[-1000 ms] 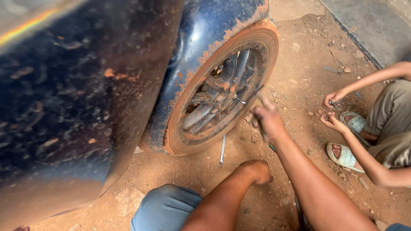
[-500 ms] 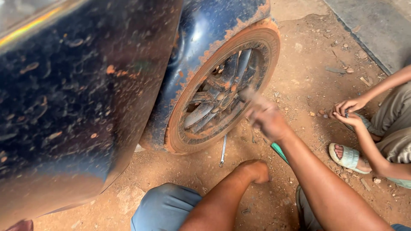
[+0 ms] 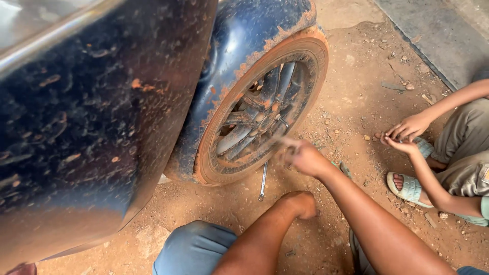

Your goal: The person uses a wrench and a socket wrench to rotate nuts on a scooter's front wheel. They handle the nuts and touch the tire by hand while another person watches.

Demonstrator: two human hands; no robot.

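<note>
While the mud-caked wheel (image 3: 262, 114) stands on the dirt floor (image 3: 356, 91), the right hand (image 3: 300, 155) blurs before its spokes, grip unclear; left hand unseen. The wrench (image 3: 263, 181) below could trip that reach.

right hand (image 3: 304, 156) outstretched, blurred; left hand (image 3: 303, 202) fisted, lowered

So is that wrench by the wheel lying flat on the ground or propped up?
Lying flat. The wrench rests full length on the dirt ground just below the wheel, with no hand on it.
</note>
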